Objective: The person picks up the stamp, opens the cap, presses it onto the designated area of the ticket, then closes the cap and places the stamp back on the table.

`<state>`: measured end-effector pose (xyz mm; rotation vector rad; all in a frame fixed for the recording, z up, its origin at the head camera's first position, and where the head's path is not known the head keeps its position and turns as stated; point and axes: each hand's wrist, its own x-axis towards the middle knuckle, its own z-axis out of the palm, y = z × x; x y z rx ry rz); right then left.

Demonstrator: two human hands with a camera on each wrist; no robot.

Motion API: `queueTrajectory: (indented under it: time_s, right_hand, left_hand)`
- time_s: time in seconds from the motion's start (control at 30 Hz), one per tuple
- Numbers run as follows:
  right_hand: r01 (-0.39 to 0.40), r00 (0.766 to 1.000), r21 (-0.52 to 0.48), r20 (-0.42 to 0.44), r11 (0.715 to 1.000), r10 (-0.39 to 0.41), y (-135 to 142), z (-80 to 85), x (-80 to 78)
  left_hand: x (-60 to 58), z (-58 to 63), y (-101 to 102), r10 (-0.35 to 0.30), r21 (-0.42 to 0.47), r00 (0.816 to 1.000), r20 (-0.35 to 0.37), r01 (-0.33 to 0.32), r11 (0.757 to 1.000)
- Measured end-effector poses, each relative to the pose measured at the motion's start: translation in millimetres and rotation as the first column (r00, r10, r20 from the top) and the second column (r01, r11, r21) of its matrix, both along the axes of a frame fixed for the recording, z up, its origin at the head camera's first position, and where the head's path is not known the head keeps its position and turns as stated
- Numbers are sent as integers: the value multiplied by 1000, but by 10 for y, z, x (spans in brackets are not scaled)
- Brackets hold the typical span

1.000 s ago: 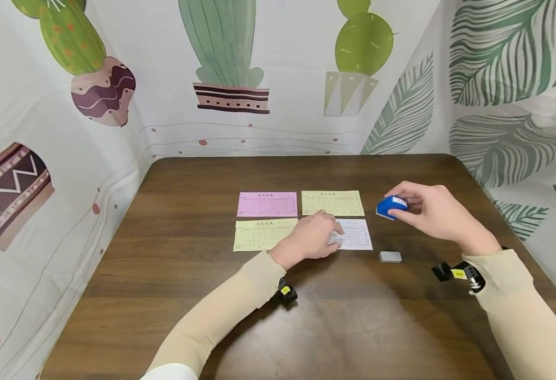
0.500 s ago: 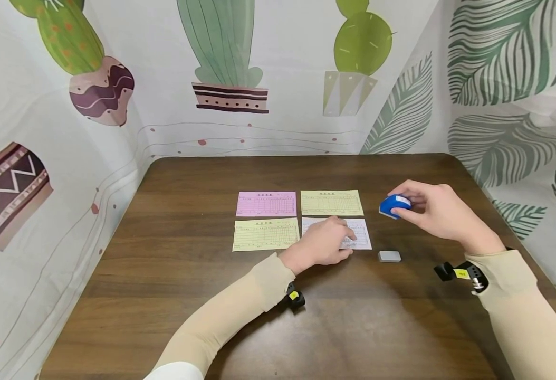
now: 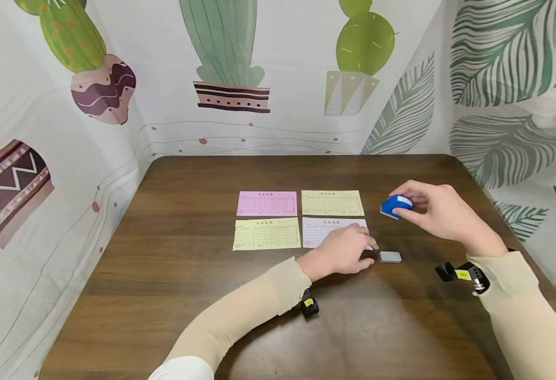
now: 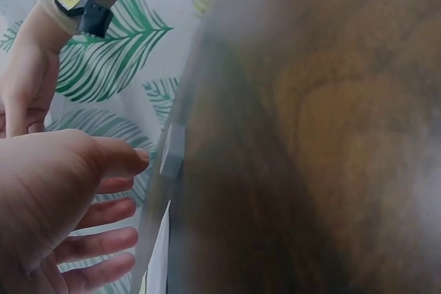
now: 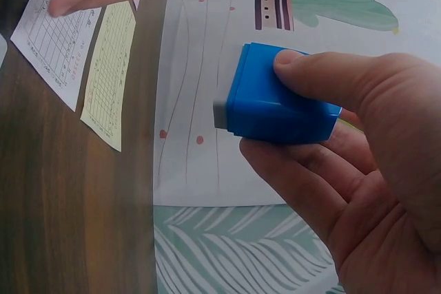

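Note:
Between thumb and fingers, my right hand (image 3: 441, 214) pinches a blue hand stamp (image 3: 395, 207), raised above the table to the right of the paper slips. The right wrist view shows the stamp (image 5: 275, 105) closely, its pale grey end pointing left. With fingers loosely extended, my left hand (image 3: 344, 252) is over the lower right part of a white printed slip (image 3: 317, 230), hiding part of it. Its fingertips are close to a small grey rectangular block (image 3: 390, 257). Nothing is held by the left hand (image 4: 58, 201) in the left wrist view; the block (image 4: 173, 151) lies just beyond its thumb.
A pink slip (image 3: 267, 203), a yellow slip (image 3: 332, 203) and another yellow slip (image 3: 266, 234) lie beside the white one in two rows. They rest on a brown wooden table (image 3: 164, 274). A patterned cloth (image 3: 292, 126) hangs behind and along the sides.
My left hand has slid right across the white slip towards the grey block, uncovering the slip's left part and the lower yellow slip. My right hand has shifted slightly right with the stamp.

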<state>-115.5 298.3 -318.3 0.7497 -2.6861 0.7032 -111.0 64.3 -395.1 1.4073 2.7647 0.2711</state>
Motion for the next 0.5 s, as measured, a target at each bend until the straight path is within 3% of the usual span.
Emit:
queueTrajectory:
  time_s: [0.2,0.5]
  right_hand:
    - [4,1000,4,3,1000,-4,16,7,6]
    - [-4,1000,-8,-2,1000,4,49,10,13]
  left_hand:
    - [30,-33,105,-33,-8,999,-43,33,999]
    - [64,-70,303,-30,-48,994,-105,25,999]
